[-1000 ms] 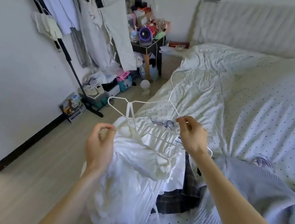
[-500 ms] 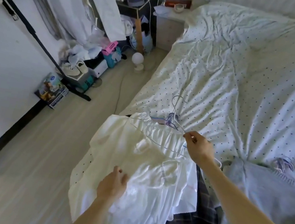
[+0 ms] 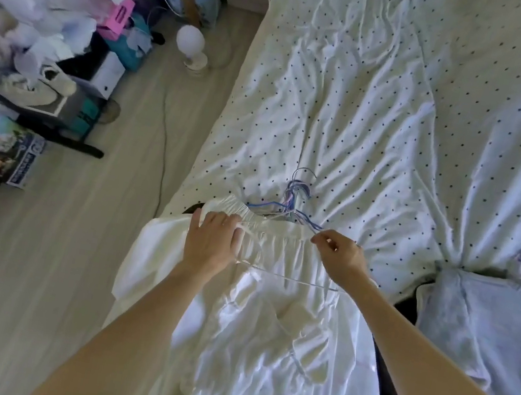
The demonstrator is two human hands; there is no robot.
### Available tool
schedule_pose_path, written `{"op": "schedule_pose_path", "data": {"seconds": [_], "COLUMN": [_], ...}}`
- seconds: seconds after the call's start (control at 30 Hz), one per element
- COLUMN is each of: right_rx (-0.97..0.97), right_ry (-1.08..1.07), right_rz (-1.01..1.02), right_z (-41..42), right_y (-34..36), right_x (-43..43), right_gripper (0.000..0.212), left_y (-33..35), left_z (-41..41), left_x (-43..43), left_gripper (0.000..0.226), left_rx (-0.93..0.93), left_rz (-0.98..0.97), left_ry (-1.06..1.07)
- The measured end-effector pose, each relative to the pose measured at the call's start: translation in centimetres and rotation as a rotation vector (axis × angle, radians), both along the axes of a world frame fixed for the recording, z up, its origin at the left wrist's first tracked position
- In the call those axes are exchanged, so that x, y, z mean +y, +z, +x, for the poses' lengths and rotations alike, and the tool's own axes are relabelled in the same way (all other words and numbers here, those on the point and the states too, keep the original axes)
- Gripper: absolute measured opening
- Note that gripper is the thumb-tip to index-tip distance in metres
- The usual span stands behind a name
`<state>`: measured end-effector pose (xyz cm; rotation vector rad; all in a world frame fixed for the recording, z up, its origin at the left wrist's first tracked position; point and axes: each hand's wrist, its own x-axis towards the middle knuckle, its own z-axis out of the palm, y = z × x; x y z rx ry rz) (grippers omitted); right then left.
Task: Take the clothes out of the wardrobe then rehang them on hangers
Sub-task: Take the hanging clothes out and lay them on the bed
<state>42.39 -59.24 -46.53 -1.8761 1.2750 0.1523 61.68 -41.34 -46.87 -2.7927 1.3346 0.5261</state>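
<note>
Surface: a bed (image 3: 391, 98) with a creased white sheet printed with small dark dots fills the centre and right of the frame. A white dress (image 3: 262, 337) lies spread at the bed's near left edge, its gathered band toward the frame's centre.

The left hand (image 3: 210, 244) rests palm-down on that band, fingers (image 3: 226, 222) almost straight, nothing visibly gripped. The right hand (image 3: 338, 260) pinches the thin wire of a white hanger (image 3: 290, 277) between thumb and fingertips; the wire lies across the dress.

A bunch of blue and purple hangers (image 3: 293, 203) lies on the sheet just beyond the band. A grey jumper (image 3: 489, 335) lies at the right, and a dark checked garment (image 3: 391, 394) shows beneath the dress.

Room: pale wood floor (image 3: 32, 261) on the left. A round white lamp (image 3: 190, 42) and a cable (image 3: 166, 132) lie beside the bed. Shoes (image 3: 38, 88), boxes and loose clothing are heaped at upper left.
</note>
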Motion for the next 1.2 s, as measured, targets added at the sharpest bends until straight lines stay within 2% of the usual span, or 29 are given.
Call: {"op": "schedule_pose_path", "data": {"seconds": [0.07, 0.17, 0.3, 0.4, 0.53, 0.7, 0.87, 1.0, 1.2], "right_rx": [0.058, 0.253, 0.320, 0.283, 0.220, 0.176, 0.128, 0.128, 0.133], "right_ry": [0.061, 0.195, 0.083, -0.082, -0.214, -0.135, -0.047, -0.020, -0.047], "right_rz": [-0.079, -0.236, -0.308, -0.313, -0.171, -0.101, -0.070, -0.061, -0.068], "right_z": [0.2, -1.0, -4.9, -7.0, -7.7, -7.7, -7.6, -7.4, -7.5], "right_y": [-1.9, -4.1, -5.5, -5.5, -5.7, -5.4, -5.0, -5.3, -5.8], "right_x": [-0.4, 0.2, 3.3, 5.9, 7.0, 5.0, 4.3, 3.9, 3.4], "right_gripper": [0.025, 0.055, 0.066, 0.067, 0.062, 0.063, 0.064, 0.064, 0.065], "left_y": [-2.0, -4.9, -6.7, -7.0, -7.1, -6.8, -6.4, -6.1, -5.4], "left_z": [1.4, 2.5, 2.4, 2.1, 1.1, 0.9, 0.0, 0.0, 0.6], "left_x": [-0.6, -0.5, -0.7, -1.4, -1.3, -1.0, -0.2, -0.3, -2.5], "left_gripper": [0.035, 0.038, 0.032, 0.029, 0.030, 0.023, 0.021, 0.028, 0.023], "left_rx": [-0.025, 0.023, 0.088, 0.103, 0.096, 0.128, 0.135, 0.097, 0.058], "left_rz": [0.029, 0.054, -0.029, -0.060, -0.084, -0.205, -0.246, -0.218, -0.077], "left_ry": [-0.034, -0.006, 0.102, 0.185, 0.241, 0.250, 0.200, 0.118, 0.172]}}
